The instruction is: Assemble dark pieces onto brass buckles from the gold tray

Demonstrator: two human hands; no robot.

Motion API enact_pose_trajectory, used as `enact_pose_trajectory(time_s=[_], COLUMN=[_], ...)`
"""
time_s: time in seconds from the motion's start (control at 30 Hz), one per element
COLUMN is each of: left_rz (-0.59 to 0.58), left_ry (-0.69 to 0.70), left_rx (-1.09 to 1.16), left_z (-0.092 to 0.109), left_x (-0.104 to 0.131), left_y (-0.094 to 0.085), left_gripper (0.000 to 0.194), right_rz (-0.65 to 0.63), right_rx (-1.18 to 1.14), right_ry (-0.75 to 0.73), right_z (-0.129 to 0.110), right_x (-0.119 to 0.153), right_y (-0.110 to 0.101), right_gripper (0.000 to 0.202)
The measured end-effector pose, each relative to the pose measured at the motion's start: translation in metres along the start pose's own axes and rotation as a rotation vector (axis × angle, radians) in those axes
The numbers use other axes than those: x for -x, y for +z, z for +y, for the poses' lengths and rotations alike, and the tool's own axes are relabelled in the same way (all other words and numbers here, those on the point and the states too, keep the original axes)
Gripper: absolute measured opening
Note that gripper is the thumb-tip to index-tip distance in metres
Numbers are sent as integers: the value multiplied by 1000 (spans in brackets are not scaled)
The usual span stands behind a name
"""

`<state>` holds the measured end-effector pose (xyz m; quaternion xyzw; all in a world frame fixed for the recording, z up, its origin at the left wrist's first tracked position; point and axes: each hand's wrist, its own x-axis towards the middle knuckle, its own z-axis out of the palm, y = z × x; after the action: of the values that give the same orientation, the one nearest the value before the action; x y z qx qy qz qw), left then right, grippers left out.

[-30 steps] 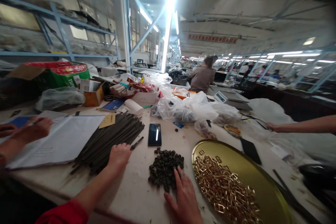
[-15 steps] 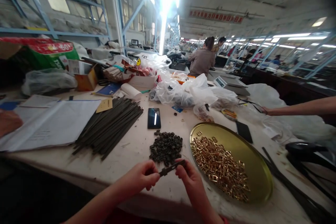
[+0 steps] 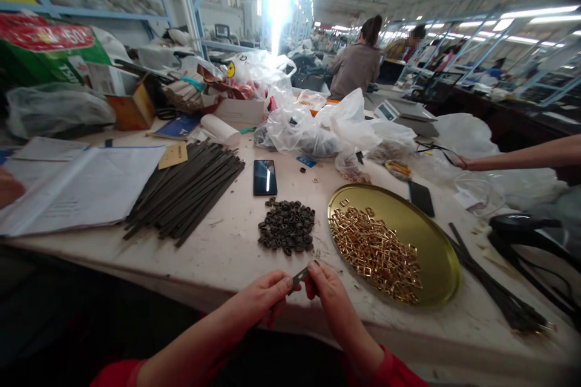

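Observation:
Between my two hands a short stretch of a dark strap [image 3: 299, 278] shows. My left hand [image 3: 271, 291] is closed on it from the left, thumb on top. My right hand [image 3: 324, 283] pinches its other end, and much of the strap is hidden in the fingers. Just beyond lies a pile of small dark loops [image 3: 287, 225]. To the right a round gold tray [image 3: 433, 254] holds a heap of gold metal buckles [image 3: 376, 251]. A bundle of long dark straps [image 3: 195, 193] lies to the left.
A black phone [image 3: 265, 178] lies behind the loops. Open papers [image 3: 91, 193] are at the left, with another person's hand [image 3: 9, 187] beside them. Plastic bags [image 3: 318, 130] crowd the back. Another person's arm [image 3: 521, 156] reaches in from the right. More straps [image 3: 499, 290] lie beyond the tray.
The view has tilted down, so the table things sit higher. My hands have drawn closer together on the strap and nearer the table's front edge, and the strap has turned.

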<state>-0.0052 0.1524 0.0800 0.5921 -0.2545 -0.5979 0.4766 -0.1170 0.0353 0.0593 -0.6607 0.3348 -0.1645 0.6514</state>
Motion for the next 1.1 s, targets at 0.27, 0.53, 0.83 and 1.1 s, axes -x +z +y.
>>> enact_pose_trajectory(time_s=[0.27, 0.53, 0.83, 1.1], left_rz=[-24, 64, 80, 71], left_ry=[5, -17, -39, -35], left_rx=[-144, -218, -183, -243], left_z=[-7, 3, -5, -6], left_x=[-9, -5, -12, -16], left_y=[5, -13, 2, 7], left_gripper=[37, 39, 46, 48], right_rz=[1, 247, 363, 336], right_rx=[-72, 409, 1370, 1466], right_ry=[83, -248, -313, -341], right_z=[14, 15, 0, -5], right_x=[2, 7, -43, -49], right_y=[2, -68, -102, -94], right_gripper=[46, 36, 10, 10])
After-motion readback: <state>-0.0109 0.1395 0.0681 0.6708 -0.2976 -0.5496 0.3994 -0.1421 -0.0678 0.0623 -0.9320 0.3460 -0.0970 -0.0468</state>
